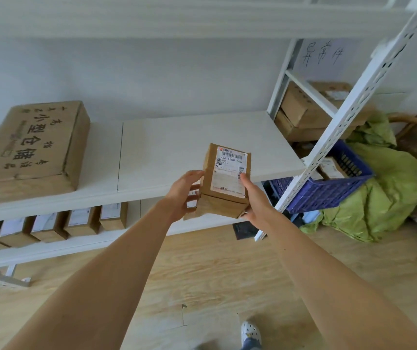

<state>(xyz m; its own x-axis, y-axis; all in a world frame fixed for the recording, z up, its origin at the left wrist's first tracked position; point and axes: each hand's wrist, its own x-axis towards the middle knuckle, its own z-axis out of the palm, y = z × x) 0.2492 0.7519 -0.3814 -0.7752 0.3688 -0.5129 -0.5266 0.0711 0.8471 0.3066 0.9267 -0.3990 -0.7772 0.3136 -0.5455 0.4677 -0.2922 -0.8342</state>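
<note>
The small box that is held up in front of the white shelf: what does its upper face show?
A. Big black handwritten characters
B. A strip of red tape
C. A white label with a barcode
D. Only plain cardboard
C: the small box bears a white label with a barcode and printed numbers on top.

White metal shelving (202, 147) filled the upper and left frame against a pale wall (151, 72). A perforated white upright (351, 104) crossed the right side. Light wood-plank floor (202, 274) covered the bottom. Soft, even light.
</note>
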